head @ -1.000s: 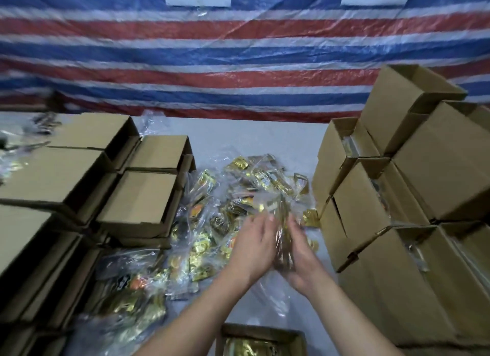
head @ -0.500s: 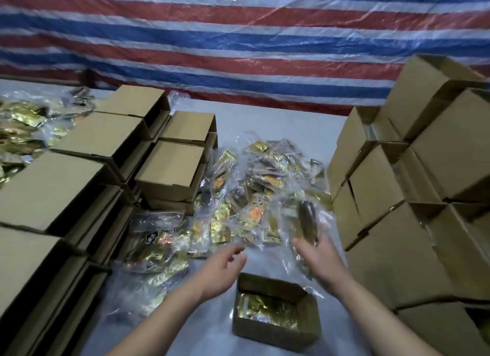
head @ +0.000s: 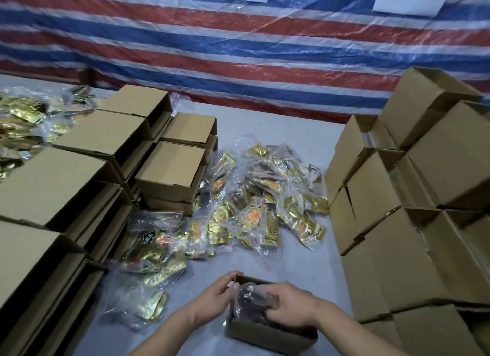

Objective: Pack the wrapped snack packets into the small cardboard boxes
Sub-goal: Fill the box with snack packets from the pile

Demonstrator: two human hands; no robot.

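A small open cardboard box sits on the grey table near the bottom middle. My left hand grips the box's left wall at its far corner. My right hand reaches into the box and holds a clear-wrapped snack packet down inside it. A loose pile of gold and clear wrapped snack packets lies on the table beyond the box, and more packets lie to its left.
Stacks of brown cardboard boxes line the left side, and taller stacks stand on the right. Another heap of gold packets lies far left. A striped red, white and blue tarp hangs behind the table.
My right hand has brought the packet from above the pile down into the open box. My left hand has moved right and taken hold of the box's wall.
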